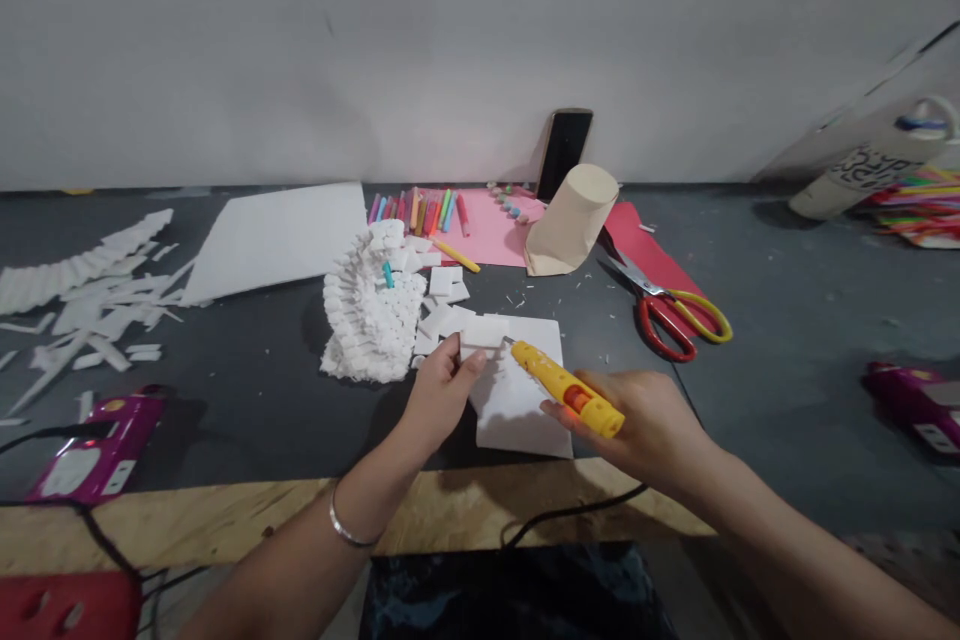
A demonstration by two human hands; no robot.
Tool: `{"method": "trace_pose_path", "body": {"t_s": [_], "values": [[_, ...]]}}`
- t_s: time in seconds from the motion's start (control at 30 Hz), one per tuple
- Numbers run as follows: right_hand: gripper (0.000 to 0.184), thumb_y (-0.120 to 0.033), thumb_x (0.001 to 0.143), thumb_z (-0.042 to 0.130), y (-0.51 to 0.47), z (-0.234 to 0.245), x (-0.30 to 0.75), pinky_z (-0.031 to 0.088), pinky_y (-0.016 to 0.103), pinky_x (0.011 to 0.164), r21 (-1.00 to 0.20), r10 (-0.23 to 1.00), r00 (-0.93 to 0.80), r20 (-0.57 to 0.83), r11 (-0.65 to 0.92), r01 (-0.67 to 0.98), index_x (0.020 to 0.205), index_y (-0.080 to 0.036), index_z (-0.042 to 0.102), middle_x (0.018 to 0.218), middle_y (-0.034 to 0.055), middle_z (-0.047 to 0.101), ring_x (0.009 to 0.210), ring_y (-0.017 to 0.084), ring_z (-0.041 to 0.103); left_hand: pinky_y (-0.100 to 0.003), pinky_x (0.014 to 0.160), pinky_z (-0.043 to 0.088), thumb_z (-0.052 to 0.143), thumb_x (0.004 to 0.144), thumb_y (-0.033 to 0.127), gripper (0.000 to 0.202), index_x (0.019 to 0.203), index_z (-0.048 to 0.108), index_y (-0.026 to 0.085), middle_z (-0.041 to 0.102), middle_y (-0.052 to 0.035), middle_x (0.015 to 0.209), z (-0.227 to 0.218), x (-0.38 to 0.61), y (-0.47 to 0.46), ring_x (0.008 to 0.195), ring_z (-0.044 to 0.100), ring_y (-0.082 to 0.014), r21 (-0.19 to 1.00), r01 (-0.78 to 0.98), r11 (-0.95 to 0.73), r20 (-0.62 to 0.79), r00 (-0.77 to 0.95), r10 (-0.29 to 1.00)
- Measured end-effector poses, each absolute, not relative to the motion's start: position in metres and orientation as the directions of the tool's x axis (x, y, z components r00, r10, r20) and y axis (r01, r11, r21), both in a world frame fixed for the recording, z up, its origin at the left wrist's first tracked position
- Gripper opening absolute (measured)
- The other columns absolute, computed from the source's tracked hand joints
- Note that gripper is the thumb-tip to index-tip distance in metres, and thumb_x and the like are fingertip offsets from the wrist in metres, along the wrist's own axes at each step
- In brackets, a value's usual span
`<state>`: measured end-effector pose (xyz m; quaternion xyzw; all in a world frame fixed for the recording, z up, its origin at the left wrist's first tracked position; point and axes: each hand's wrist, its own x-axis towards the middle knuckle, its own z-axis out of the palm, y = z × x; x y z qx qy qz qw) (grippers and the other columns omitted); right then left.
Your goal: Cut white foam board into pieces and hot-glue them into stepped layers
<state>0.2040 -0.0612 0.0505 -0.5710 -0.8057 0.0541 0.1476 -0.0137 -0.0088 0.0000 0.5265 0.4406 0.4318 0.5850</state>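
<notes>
My left hand point(441, 392) pinching small white piece point(481, 330) above white sheet point(525, 428) on desk point(255, 400). My right hand point(651, 422) gripping yellow glue gun point(551, 375), nozzle point(509, 341) pointing at piece's right end; can't tell if touching. Bumpy white mass point(360, 310) sitting left of sheet; scissors point(654, 296) lying right, partly on red paper point(646, 245).

Glue gun point(559, 382): smooth plastic. Scissor blades point(634, 274): shiny metal. Table edge point(480, 495): rough wood.

Remotely, I look through one head-worn camera, facing forward and down, close over the left hand point(439, 392) and right hand point(646, 420) at the table point(795, 330), the wall point(300, 60) across the upper frame.
</notes>
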Motion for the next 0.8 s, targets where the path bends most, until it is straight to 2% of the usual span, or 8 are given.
{"method": "trace_pose_path", "body": {"t_s": [0.23,0.4,0.57,0.67,0.8], "values": [[0.051,-0.059,0.090,0.045,-0.061,0.053,0.203,0.018,0.027,0.046,-0.294,0.939,-0.308,0.151,0.340,0.893,0.063,-0.019,0.060,0.048,0.0017,0.057,0.039,0.010,0.044,-0.031,0.084,0.049,0.061,0.086,0.044,0.033,0.105,0.065,0.017,0.071,-0.0067,0.099,0.001,-0.013,-0.009,0.092,0.064,-0.0206,0.996,-0.052,0.066,-0.052,0.232,0.971],[0.049,-0.060,0.089,0.047,-0.059,0.053,0.202,0.017,0.027,0.046,-0.268,0.942,-0.299,0.155,0.331,0.905,0.064,-0.019,0.061,0.049,0.0016,0.058,0.039,0.011,0.043,-0.032,0.085,0.048,0.063,0.084,0.044,0.034,0.105,0.066,0.017,0.072,-0.0076,0.101,0.002,-0.013,-0.009,0.096,0.063,-0.0219,0.996,-0.057,0.072,-0.057,0.225,0.973],[0.049,-0.057,0.091,0.044,-0.064,0.052,0.208,0.019,0.026,0.046,-0.285,0.931,-0.330,0.156,0.363,0.887,0.062,-0.020,0.058,0.046,0.0000,0.054,0.038,0.010,0.040,-0.033,0.087,0.048,0.063,0.085,0.042,0.032,0.105,0.065,0.017,0.072,-0.0068,0.103,0.002,-0.013,-0.008,0.095,0.064,-0.0208,0.988,-0.112,0.106,-0.077,0.235,0.969],[0.055,-0.063,0.090,0.040,-0.061,0.048,0.214,0.018,0.027,0.045,-0.246,0.949,-0.252,0.188,0.294,0.924,0.060,-0.020,0.056,0.046,0.0003,0.052,0.038,0.010,0.040,-0.033,0.092,0.047,0.066,0.083,0.039,0.030,0.103,0.065,0.017,0.072,-0.0074,0.107,0.003,-0.013,-0.007,0.100,0.064,-0.0214,0.970,-0.188,0.152,-0.106,0.232,0.967],[0.055,-0.070,0.087,0.038,-0.042,0.035,0.224,0.018,0.027,0.045,-0.166,0.983,-0.058,0.177,0.088,0.982,0.065,-0.021,0.054,0.048,0.0008,0.053,0.041,0.014,0.044,-0.035,0.091,0.047,0.070,0.079,0.036,0.034,0.106,0.066,0.016,0.074,-0.0087,0.105,0.004,-0.012,-0.007,0.099,0.066,-0.0229,0.904,-0.295,0.311,-0.226,0.287,0.931]]}}
